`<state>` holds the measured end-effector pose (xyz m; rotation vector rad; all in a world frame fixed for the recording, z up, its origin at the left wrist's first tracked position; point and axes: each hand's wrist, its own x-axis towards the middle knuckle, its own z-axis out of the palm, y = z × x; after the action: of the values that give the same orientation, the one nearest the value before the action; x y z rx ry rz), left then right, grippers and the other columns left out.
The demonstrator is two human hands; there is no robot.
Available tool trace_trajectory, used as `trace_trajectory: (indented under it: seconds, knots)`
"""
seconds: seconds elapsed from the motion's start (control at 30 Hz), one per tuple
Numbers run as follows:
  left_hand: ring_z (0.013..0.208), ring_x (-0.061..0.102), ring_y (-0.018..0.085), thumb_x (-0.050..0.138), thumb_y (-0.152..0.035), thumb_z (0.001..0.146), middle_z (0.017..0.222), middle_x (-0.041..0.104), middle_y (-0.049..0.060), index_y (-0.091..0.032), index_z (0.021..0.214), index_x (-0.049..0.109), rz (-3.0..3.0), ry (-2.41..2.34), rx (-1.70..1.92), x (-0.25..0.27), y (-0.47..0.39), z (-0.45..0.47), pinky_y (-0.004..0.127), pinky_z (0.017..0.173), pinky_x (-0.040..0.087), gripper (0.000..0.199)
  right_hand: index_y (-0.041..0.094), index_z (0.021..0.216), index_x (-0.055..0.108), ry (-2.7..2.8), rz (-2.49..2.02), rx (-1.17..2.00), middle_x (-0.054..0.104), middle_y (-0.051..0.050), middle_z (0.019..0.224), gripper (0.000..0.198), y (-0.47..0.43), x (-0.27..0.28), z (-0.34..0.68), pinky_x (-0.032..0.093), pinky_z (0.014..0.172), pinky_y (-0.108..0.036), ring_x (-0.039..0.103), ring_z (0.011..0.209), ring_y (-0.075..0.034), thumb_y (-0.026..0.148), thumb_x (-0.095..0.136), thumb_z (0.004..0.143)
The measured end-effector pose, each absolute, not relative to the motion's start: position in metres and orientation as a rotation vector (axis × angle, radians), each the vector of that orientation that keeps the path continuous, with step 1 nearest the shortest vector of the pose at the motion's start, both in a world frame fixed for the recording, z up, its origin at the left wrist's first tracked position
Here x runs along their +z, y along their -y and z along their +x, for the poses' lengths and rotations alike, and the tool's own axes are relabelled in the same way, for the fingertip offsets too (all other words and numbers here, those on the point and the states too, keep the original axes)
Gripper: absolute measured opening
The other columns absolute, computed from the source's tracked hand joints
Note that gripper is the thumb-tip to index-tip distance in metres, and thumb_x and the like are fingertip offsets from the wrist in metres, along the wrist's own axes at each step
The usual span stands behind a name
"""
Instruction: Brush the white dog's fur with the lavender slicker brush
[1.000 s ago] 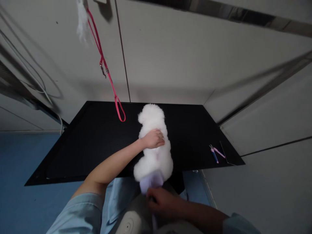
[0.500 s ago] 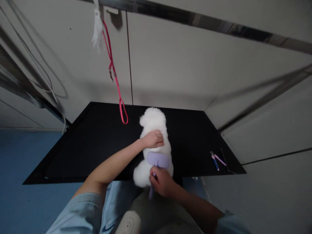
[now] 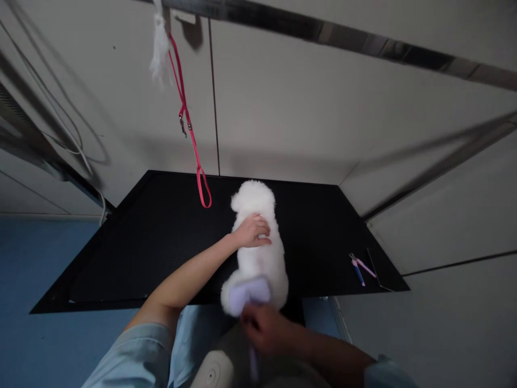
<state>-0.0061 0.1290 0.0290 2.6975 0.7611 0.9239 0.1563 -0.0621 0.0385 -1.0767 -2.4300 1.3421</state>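
Observation:
A white fluffy dog (image 3: 266, 258) is on the black table, seen from behind and above, its head toward the wall. Across the middle of its back lies my left hand (image 3: 252, 230), palm down, with the fingers somewhat apart. My right hand (image 3: 266, 326) is closed around the handle of a pale purple slicker brush (image 3: 249, 293). The brush's broad head is over the fur at the dog's rear, near the table's front edge. Its bristle side is hidden, and motion blurs both hand and brush.
Nail clippers (image 3: 357, 268) with blue and pink handles lie on the right of the black table (image 3: 161, 237), beside a thin dark flat object (image 3: 375, 264). A pink leash (image 3: 186, 113) and a white tassel (image 3: 160, 46) hang from the metal bar (image 3: 283, 21) at the left.
The brush and my right hand have moved down and slightly left, from the dog's lower back to its rear. My left hand stays in place, its fingers more spread.

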Motion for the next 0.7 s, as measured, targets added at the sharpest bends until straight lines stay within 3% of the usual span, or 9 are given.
trace_trajectory:
  seconds: [0.1, 0.27, 0.37, 0.47, 0.53, 0.6, 0.7]
  knots:
    - [0.096, 0.064, 0.021, 0.059, -0.051, 0.088, 0.093, 0.075, 0.007, -0.02, 0.082, 0.071, 2.678, -0.768, 0.958, 0.028, -0.129, -0.007, 0.038, 0.094, 0.038, 0.034, 0.018, 0.082, 0.056, 2.339, -1.24, 1.074, 0.057, 0.001, 0.067, 0.008, 0.059, 0.037, 0.154, 0.035, 0.06, -0.023, 0.048, 0.062, -0.012, 0.02, 0.048, 0.085]
    - [0.095, 0.065, 0.02, 0.057, -0.04, 0.09, 0.099, 0.074, 0.007, -0.02, 0.087, 0.071, 2.588, -0.868, 1.096, 0.022, -0.127, -0.011, 0.04, 0.097, 0.04, 0.024, 0.02, 0.077, 0.056, 2.436, -0.977, 1.542, 0.055, 0.004, 0.065, 0.003, 0.07, 0.03, 0.157, 0.034, 0.055, -0.02, 0.049, 0.059, -0.01, 0.017, 0.054, 0.078]
    - [0.108, 0.061, 0.024, 0.061, -0.038, 0.086, 0.111, 0.069, 0.01, -0.02, 0.093, 0.071, 2.385, -1.171, 1.331, 0.01, -0.116, -0.015, 0.043, 0.101, 0.041, 0.022, 0.019, 0.077, 0.054, 2.244, -1.054, 1.302, 0.053, 0.003, 0.067, 0.005, 0.058, 0.034, 0.162, 0.037, 0.06, -0.022, 0.049, 0.062, -0.011, 0.017, 0.05, 0.081]
    - [0.118, 0.055, 0.029, 0.07, -0.041, 0.077, 0.123, 0.06, 0.017, -0.015, 0.111, 0.067, 1.929, -1.646, 1.496, -0.009, -0.094, -0.021, 0.045, 0.102, 0.043, 0.042, 0.019, 0.076, 0.052, 2.228, -1.111, 1.211, 0.052, 0.003, 0.065, 0.006, 0.061, 0.029, 0.167, 0.035, 0.059, -0.023, 0.047, 0.061, -0.011, 0.017, 0.051, 0.081]
    - [0.112, 0.059, 0.031, 0.073, -0.045, 0.073, 0.116, 0.063, 0.017, -0.012, 0.115, 0.064, 1.591, -1.799, 1.374, -0.022, -0.075, -0.026, 0.044, 0.096, 0.047, 0.055, 0.019, 0.075, 0.053, 2.333, -0.968, 1.493, 0.052, 0.004, 0.064, 0.005, 0.075, 0.023, 0.17, 0.035, 0.057, -0.021, 0.046, 0.059, -0.01, 0.016, 0.052, 0.079]
    - [0.1, 0.065, 0.031, 0.067, -0.055, 0.076, 0.1, 0.069, 0.015, -0.01, 0.103, 0.067, 1.297, -1.655, 1.108, -0.034, -0.058, -0.027, 0.043, 0.089, 0.051, 0.052, 0.02, 0.076, 0.055, 2.339, -0.808, 1.696, 0.053, 0.005, 0.066, 0.006, 0.084, 0.019, 0.173, 0.035, 0.057, -0.02, 0.047, 0.059, -0.01, 0.014, 0.053, 0.076]
    - [0.089, 0.068, 0.028, 0.047, -0.066, 0.086, 0.09, 0.073, 0.014, -0.01, 0.099, 0.067, 0.908, -1.198, 0.857, -0.042, -0.047, -0.019, 0.04, 0.081, 0.054, 0.061, 0.019, 0.072, 0.05, 2.13, -0.866, 1.427, 0.049, 0.004, 0.065, 0.009, 0.073, 0.022, 0.175, 0.037, 0.06, -0.022, 0.046, 0.062, -0.011, 0.015, 0.049, 0.08]
